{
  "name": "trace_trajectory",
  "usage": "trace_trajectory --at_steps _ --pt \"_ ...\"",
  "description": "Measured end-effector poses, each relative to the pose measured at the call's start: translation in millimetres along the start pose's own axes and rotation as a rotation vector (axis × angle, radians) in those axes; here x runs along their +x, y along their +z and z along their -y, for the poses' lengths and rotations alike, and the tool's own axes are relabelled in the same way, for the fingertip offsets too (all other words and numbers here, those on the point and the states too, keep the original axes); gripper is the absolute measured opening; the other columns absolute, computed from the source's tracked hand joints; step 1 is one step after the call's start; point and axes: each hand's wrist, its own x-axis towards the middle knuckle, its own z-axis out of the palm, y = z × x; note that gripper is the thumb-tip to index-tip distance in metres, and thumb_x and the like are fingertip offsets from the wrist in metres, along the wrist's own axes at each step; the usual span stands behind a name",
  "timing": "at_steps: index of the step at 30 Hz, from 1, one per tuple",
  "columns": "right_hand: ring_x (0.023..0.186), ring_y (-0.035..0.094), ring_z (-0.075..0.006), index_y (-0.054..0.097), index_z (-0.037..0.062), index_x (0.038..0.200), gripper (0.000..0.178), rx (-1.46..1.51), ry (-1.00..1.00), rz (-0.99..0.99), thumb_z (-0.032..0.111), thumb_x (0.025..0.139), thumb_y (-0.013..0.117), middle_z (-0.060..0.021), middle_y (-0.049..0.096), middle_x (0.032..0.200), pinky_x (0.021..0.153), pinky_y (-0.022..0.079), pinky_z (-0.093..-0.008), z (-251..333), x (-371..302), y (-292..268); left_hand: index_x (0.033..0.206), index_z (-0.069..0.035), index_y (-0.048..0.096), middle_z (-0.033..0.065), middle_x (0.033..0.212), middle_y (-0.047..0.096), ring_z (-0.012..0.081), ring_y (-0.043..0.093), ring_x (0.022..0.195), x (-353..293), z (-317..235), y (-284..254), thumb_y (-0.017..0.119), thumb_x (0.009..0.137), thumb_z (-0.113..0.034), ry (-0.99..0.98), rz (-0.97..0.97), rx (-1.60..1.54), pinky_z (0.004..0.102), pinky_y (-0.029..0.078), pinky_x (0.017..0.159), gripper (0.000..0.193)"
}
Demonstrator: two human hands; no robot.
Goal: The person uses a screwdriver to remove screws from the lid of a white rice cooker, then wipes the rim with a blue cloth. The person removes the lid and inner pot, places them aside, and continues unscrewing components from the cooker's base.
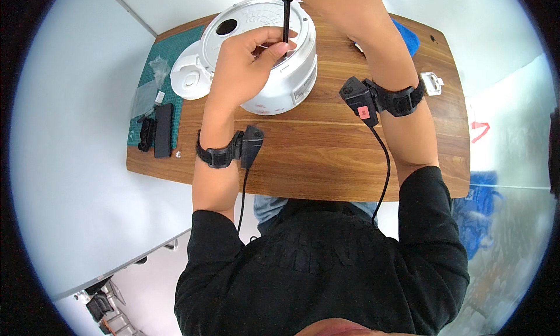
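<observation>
A white, round rice cooker (pixel 274 93) stands at the far side of the wooden table, with a black oval opening (pixel 227 27) in its top. My right hand (pixel 335 3), partly cut off by the upper edge, is closed on the handle of a screwdriver (pixel 286 15). Its black shaft points down at the cooker's rim. Low on that shaft, the thumb and forefinger of my left hand (pixel 245 64) pinch around it. The tip is hidden behind my left fingers. A white rounded piece with a button (pixel 191 79) juts out at the cooker's left side.
On the left, a green cutting mat (pixel 153 56) carries clear plastic bags (pixel 146 96), a black oblong case (pixel 164 130) and a coiled black cable (pixel 146 133). Right of my right arm are a blue cloth (pixel 408 39) and a small white plastic part (pixel 431 84). Cabled black devices are strapped to both wrists.
</observation>
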Motion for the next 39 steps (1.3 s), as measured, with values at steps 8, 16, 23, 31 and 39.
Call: trace_trajectory --at_steps 8,16,23,31,39 --pt "0.087 0.063 -0.0136 0.053 -0.0094 0.128 0.052 -0.264 0.093 0.074 0.011 0.089 0.081 -0.0112 0.068 0.096 0.076 0.053 -0.0279 5 2 -1 0.094 -0.001 0.075 0.0066 0.080 0.075 0.0095 0.066 0.071 2 6 -1 0.081 0.088 -0.010 0.020 -0.023 0.092 0.0240 0.051 0.066 0.012" --pt "0.089 0.067 -0.0159 0.044 -0.0099 0.133 0.063 -0.120 0.066 -0.023 0.009 0.086 0.082 -0.0171 0.070 0.098 0.076 0.055 -0.0293 14 -6 3 0.093 -0.002 0.071 0.0052 0.079 0.072 0.0109 0.065 0.070 2 5 -1 0.082 0.086 -0.009 0.037 -0.020 0.160 0.0248 0.051 0.067 0.015" --pt "0.088 0.069 -0.0168 0.047 -0.0069 0.129 0.051 0.279 -0.042 -0.039 0.007 0.090 0.077 -0.0145 0.071 0.096 0.077 0.056 -0.0307 -9 -3 4 0.111 -0.006 0.073 0.0046 0.083 0.070 0.0100 0.063 0.075 -1 7 -7 0.080 0.083 0.000 0.057 0.098 0.042 0.0257 0.052 0.070 0.029" --pt "0.078 0.063 -0.0149 0.054 -0.0076 0.126 0.047 -0.245 0.043 -0.077 0.011 0.090 0.077 -0.0116 0.068 0.090 0.069 0.052 -0.0294 8 -1 2 0.110 -0.004 0.072 -0.0014 0.079 0.061 0.0079 0.054 0.073 -3 -9 -2 0.075 0.083 0.004 0.017 0.095 0.184 0.0239 0.046 0.070 0.028" --pt "0.076 0.064 -0.0148 0.053 -0.0089 0.128 0.049 -0.258 -0.108 -0.116 0.004 0.088 0.077 -0.0125 0.068 0.088 0.067 0.053 -0.0293 12 -6 3 0.112 -0.003 0.073 0.0013 0.076 0.058 0.0100 0.051 0.069 -4 -9 2 0.075 0.086 0.000 0.081 0.074 0.312 0.0262 0.045 0.066 0.027"
